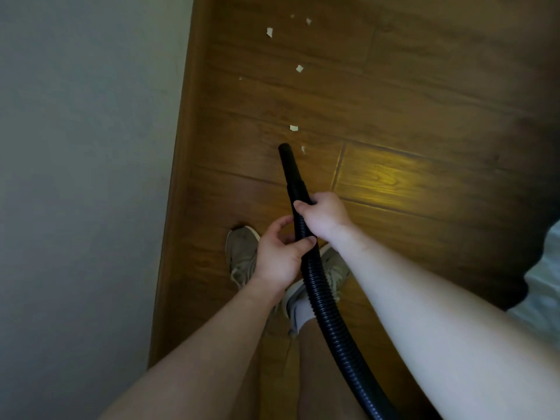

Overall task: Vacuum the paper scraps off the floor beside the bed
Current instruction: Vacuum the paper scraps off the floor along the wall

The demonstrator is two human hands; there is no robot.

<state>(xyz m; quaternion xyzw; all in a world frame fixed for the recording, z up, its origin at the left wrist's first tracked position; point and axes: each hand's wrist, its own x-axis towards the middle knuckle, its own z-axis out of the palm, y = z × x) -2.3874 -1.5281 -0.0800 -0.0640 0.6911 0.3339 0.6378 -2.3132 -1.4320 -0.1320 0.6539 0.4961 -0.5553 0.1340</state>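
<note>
1. at the far left i saw a pale wall [75, 177], meeting the wooden floor [424, 101] along a brown skirting strip [178, 177].
2. just right of that strip, a grey shoe [241, 256] stood flat on the boards, partly covered by my left hand [280, 253].
3. the left hand was clenched around the ribbed black hose [321, 298], thumb lying across the front of it, fingers curled behind.
4. the hose ran up from the bottom edge between my forearms and joined a smooth black nozzle [289, 168], which pointed away from me and a little left, its tip low over the floor; whether it touched the boards i could not tell.
5. paper scraps [294, 127] lay in a loose line beyond the tip: one just right of the nozzle mouth, one a little further on, another past that, and a few small ones near the top edge.
6. my right hand [321, 213] was grasping the hose where it met the nozzle, ahead of the left hand, knuckles up.
7. a second shoe [333, 268] sat under the right wrist.
8. at the far right edge a light bed cover [542, 283] showed, with dark shadow beside it.
</note>
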